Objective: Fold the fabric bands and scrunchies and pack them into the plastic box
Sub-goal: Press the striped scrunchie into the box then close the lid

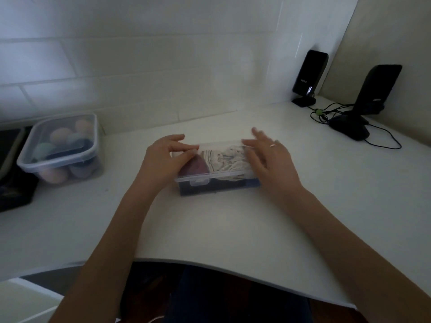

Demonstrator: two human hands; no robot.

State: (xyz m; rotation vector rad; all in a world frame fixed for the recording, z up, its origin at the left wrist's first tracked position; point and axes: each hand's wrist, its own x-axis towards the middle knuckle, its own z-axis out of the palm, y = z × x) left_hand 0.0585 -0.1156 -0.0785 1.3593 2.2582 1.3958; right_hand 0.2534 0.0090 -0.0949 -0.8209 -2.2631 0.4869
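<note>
Where the white desk [210,224] curves along its near edge, two bare forearms cross it toward the middle. Small clear plastic box [217,169] sits at the desk's centre, lid on, front latch tab facing the near edge. Inside, seen through the lid: a maroon fabric piece [194,167] at the left end, pale striped fabric [229,159] bunched to the right, dark blue fabric low along the front wall. Left hand [163,157] rests on the box's left end, fingers curled, fingertips pressing the lid's far left corner. Right hand [270,159] lies over the right end, fingers spread and loose, gripping nothing; a ring [272,145] shows on one finger. Toward the desk's left edge, a larger lidded clear container [61,148] holds rounded pastel items. At the far right corner stand two black speakers [309,78] with tangled cables [326,113].
</note>
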